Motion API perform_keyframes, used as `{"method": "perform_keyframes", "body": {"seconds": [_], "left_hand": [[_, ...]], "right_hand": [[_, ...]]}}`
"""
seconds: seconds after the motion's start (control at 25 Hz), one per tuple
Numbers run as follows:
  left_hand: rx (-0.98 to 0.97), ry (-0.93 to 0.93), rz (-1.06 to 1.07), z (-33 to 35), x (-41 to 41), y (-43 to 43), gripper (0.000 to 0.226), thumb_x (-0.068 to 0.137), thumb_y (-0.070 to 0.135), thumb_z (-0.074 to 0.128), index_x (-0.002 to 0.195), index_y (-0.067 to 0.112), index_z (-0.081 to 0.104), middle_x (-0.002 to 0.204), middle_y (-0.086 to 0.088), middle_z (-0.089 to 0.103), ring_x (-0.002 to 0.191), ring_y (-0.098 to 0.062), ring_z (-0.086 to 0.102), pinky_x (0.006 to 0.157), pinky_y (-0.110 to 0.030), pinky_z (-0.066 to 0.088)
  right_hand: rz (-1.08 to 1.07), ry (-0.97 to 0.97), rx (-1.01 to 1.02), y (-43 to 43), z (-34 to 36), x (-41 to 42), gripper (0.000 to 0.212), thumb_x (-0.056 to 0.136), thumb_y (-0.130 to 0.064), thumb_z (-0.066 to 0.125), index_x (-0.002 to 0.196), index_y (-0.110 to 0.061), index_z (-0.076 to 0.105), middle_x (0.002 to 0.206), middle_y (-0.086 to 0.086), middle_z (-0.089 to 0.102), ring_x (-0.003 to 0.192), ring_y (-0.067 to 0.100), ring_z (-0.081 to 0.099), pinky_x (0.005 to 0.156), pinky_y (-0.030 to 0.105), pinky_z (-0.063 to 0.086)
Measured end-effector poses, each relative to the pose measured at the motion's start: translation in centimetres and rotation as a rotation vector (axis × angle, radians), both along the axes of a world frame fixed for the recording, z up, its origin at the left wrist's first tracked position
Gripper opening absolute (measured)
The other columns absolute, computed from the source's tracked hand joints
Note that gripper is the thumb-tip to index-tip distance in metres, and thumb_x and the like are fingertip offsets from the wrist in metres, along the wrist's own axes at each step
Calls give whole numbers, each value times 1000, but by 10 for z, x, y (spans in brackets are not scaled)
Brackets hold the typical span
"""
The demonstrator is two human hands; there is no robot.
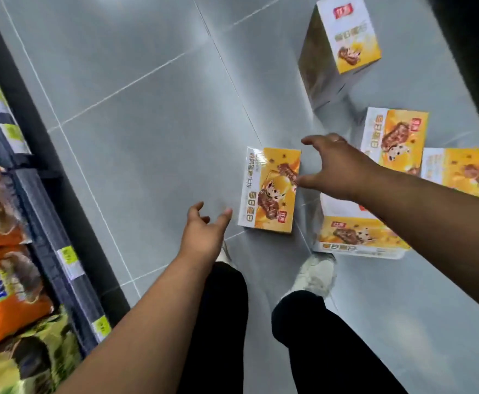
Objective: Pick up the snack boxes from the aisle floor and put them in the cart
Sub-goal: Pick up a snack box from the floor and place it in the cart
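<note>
Judging by its thin card walls and glossy film wrap, the near box should be light and stiff but slick, and its corners would dent if squeezed hard. A pinch on one face may slide, so it looks better to clamp the two long edges or take it between both palms.

Far left of the near box stands a dark shelf with soft, crinkly orange bags and yellow price tags. The floor is smooth grey tile with pale grout lines, and the near box lies flat on it, yellow face up.

Just left of its lower corner is the left hand, fingers loosely spread, empty and clear of the wrap. Over its right edge hovers the right hand, fingers splayed wide and holding nothing. Whether the thumb touches the film I cannot tell.

Below and right of the near box a low box lies partly under the right forearm, with a white shoe beside it. Up and right, well apart, a tall box stands on end. Further right a flat box and an end box lie side by side. All are the same rectangular carton with sharp edges. No cart is in view
</note>
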State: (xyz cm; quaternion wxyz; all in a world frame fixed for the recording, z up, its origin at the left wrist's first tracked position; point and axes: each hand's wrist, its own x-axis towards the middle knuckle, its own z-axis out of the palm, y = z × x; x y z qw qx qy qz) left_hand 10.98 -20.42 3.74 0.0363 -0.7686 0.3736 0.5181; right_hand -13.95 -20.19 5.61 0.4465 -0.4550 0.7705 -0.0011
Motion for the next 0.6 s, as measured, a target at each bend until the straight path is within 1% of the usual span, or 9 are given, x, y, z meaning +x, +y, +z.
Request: {"method": "perform_keyframes", "body": {"seconds": [0.08,0.12,0.16,0.24,0.28,0.36,0.4,0.52,0.6], "left_hand": [[72,-7,64,-70,14,1,94,64,65,68,143,31,30,121,-12,57,109,-32,59,98,-48,48],[107,-6,111,-98,20,4,98,57,70,66,142,35,30,120,-12,57,109,-31,58,98,-48,48],[150,10,165,-125,24,8,98,56,72,66,141,39,30,124,-11,55,110,-31,58,96,-48,49],[225,73,295,-162,29,14,83,71,62,70,142,43,30,130,-12,49,112,-30,57,92,-45,53],[269,127,350,-178,30,16,75,79,55,69,143,43,30,128,-14,49,111,-30,57,90,-43,54],[369,248,421,-204,25,17,66,85,50,65,142,44,32,121,-16,55,107,-30,61,89,-42,54],[409,302,465,-214,20,16,62,86,50,64,140,43,36,118,-15,61,105,-30,64,89,-43,54],[453,375,570,-226,2,18,39,89,43,62,124,26,59,105,-8,73,99,-27,70,84,-41,57],[435,377,570,-223,-4,22,28,92,35,61,115,21,65,99,-7,75,96,-25,71,83,-40,57]], "right_hand": [[-29,20,47,-9,-69,1,85,76,-45,76,147,-25,32,148,11,33,129,29,44,98,33,37],[-41,29,75,-10,-96,2,87,76,-46,77,147,-25,31,148,12,33,129,30,43,98,33,37],[-40,38,101,-11,-126,4,90,74,-46,77,148,-26,29,149,12,31,130,31,42,100,35,37],[-37,61,108,-20,-175,8,96,71,-47,79,149,-27,26,150,13,27,132,34,40,104,38,35],[-49,63,109,-26,-195,11,98,70,-49,80,149,-27,26,151,13,25,132,34,40,106,38,34],[-94,60,119,-37,-225,13,102,67,-52,80,149,-29,24,152,11,22,132,33,41,106,39,35],[-108,61,116,-42,-237,12,102,66,-53,80,149,-30,25,152,10,23,130,32,42,104,39,37],[-104,81,105,-49,-254,14,98,60,-59,81,142,-27,38,139,9,41,120,29,50,95,37,43],[-114,92,77,-48,-252,15,96,57,-61,81,137,-24,45,131,8,47,114,26,52,89,34,43]]}}
